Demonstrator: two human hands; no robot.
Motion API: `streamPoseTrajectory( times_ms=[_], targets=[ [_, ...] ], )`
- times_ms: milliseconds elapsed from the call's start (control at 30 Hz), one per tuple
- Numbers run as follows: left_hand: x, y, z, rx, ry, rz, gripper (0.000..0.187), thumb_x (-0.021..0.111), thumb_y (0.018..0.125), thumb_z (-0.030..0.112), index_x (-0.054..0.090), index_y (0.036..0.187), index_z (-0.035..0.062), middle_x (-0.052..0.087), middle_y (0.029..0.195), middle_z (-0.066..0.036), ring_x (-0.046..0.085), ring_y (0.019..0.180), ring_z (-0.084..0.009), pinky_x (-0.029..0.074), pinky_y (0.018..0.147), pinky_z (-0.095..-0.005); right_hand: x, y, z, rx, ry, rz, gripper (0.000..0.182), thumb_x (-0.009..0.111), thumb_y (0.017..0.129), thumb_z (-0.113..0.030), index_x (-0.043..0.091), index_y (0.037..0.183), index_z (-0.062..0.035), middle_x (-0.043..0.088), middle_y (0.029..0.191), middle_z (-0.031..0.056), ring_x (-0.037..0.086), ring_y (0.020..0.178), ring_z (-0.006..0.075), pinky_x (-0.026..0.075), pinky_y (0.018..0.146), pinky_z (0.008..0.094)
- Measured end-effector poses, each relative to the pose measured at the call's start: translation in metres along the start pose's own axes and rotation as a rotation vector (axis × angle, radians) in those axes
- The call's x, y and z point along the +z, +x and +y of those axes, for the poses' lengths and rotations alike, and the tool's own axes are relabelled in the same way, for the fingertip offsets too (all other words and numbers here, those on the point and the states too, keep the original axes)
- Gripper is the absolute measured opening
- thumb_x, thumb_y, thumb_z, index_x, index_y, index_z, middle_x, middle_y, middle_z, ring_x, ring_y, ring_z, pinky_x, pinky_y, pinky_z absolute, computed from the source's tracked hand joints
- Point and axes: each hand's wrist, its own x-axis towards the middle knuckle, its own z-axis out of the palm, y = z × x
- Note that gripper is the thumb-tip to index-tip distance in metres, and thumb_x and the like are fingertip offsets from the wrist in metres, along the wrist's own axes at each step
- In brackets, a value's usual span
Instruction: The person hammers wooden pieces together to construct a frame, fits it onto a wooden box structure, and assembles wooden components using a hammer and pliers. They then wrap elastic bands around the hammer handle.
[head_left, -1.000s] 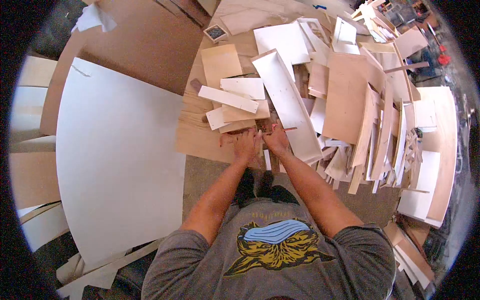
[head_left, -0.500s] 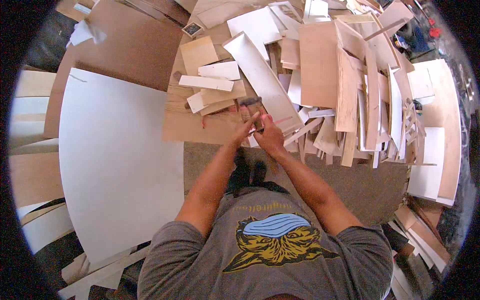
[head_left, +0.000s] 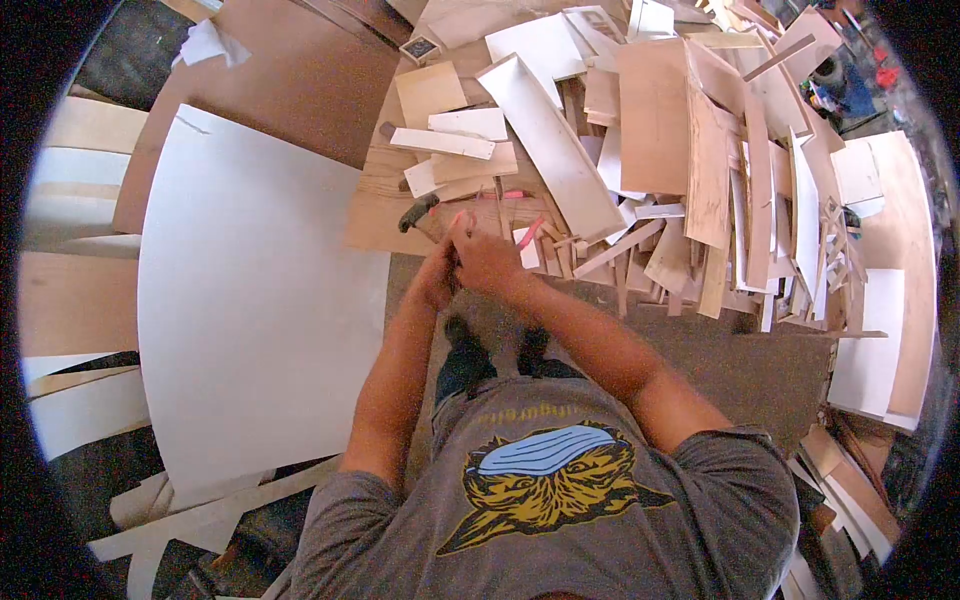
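Note:
My left hand and my right hand are pressed together at the front edge of the wooden table. Fingers of both are closed. A small pinkish bit shows at the fingertips, and I cannot tell what they hold. Just beyond them, to the left, is a dark curved object with a touch of red. A pink-red strip-like piece lies to the right of my right hand, close to a small white piece. Another pink-red piece lies farther back.
White and bare board offcuts lie behind my hands. A long white tray-like piece slants beside them. Stacked boards and narrow strips crowd the table's right side. A large white panel stands at my left.
My joined hands have moved left and slightly nearer to me. The dark object now shows left of them instead of just beyond them. The view has shifted, moving the table rightward.

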Motion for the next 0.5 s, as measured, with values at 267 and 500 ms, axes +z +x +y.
streamPoseTrajectory(
  times_ms=[267, 500],
  targets=[
    [-0.042, -0.027, 0.013, 0.042, -0.255, 0.002, 0.041, 0.047, 0.107, 0.041, 0.058, 0.134, 0.0134, 0.07, 0.114, -0.002, 0.069, 0.096, -0.0194, 0.06, 0.077, -0.0351, 0.03, 0.02, -0.05, -0.134, 0.139, -0.085, 0.047, 0.058, 0.09, -0.016, 0.047, 0.134, -0.0052, 0.068, 0.088, 0.0225, 0.068, 0.09, 0.0463, 0.055, 0.076, 0.058],
    [-0.125, 0.022, -0.013, -0.02, -0.314, 0.04, 0.028, 0.055, 0.103, 0.034, 0.066, 0.113, 0.0106, 0.071, 0.104, -0.002, 0.069, 0.09, -0.0219, 0.059, 0.075, -0.0376, 0.044, 0.044, -0.049, 0.085, 0.166, -0.25, 0.042, 0.065, 0.086, -0.016, 0.058, 0.125, -0.0029, 0.07, 0.099, 0.0251, 0.068, 0.097, 0.0446, 0.054, 0.082, 0.0556]
  ],
)
